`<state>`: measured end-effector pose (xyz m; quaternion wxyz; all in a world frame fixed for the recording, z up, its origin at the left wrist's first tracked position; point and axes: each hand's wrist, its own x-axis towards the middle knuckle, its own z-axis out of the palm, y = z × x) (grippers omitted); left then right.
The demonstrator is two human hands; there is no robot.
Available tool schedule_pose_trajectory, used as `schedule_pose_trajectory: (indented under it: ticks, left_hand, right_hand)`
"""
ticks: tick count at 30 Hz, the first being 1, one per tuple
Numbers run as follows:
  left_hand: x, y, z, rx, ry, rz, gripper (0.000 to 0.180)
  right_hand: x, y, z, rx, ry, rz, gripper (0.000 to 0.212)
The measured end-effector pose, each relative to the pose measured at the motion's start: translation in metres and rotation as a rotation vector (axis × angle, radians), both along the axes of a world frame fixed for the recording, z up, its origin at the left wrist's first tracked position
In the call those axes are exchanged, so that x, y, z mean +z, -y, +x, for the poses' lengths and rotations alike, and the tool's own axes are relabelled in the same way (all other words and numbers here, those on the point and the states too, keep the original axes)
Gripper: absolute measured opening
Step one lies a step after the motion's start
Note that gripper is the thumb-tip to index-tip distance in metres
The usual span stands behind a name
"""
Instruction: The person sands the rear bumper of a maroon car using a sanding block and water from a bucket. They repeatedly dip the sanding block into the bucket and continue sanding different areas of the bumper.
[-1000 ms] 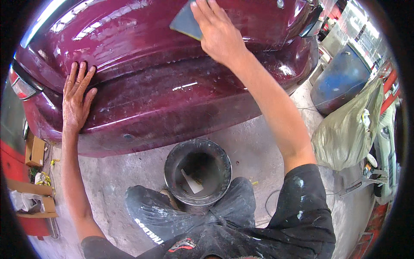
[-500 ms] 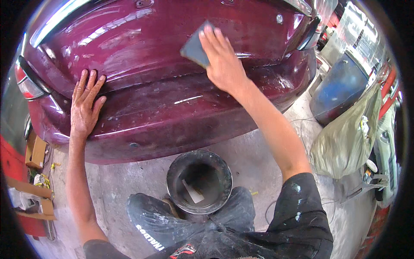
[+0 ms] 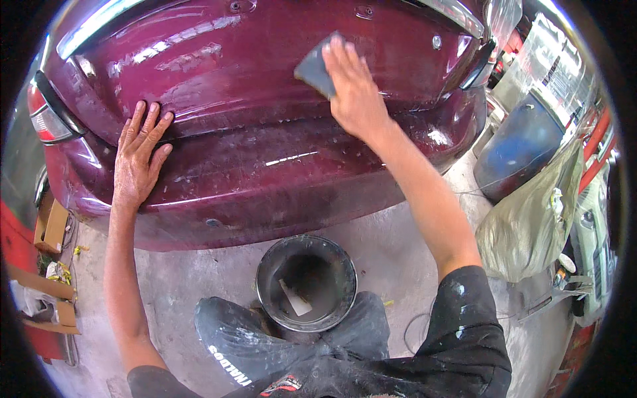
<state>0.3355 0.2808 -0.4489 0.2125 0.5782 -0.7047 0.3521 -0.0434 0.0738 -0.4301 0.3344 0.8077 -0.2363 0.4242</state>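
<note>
Midway across the maroon trunk lid (image 3: 259, 73), above its lower edge, the right hand (image 3: 358, 96) holds a flat grey pad (image 3: 314, 68) under close-set fingers.
Trapped grit could scratch the lid's curved gloss; uneven finger pressure could wear streaks into it. Near the lid's lower left corner, the left hand (image 3: 138, 156) rests with fingers spread. Below, the rounded bumper (image 3: 265, 176) looks smudged and speckled.
</note>
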Motion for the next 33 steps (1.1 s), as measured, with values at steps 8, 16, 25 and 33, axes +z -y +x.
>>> schedule_pose_trajectory:
  ticks: [8, 16, 25, 33]
  left_hand:
    - [0.003, -0.003, 0.005, -0.035, 0.029, -0.049, 0.052]
    - [0.063, 0.075, -0.103, -0.239, 0.225, -0.202, 0.06]
    - [0.078, 0.162, -0.163, -0.187, 0.366, -0.299, 0.065]
    - [0.037, 0.127, -0.067, -0.117, 0.34, -0.192, 0.062]
  right_hand:
    - [0.029, 0.002, 0.01, 0.038, 0.064, -0.001, 0.065]
    - [-0.016, -0.046, -0.046, 0.184, 0.223, 0.665, 0.05]
    - [-0.069, -0.116, -0.095, 0.805, 1.215, 1.24, 0.037]
    - [-0.122, -0.13, -0.102, 0.594, 0.75, 1.338, 0.031]
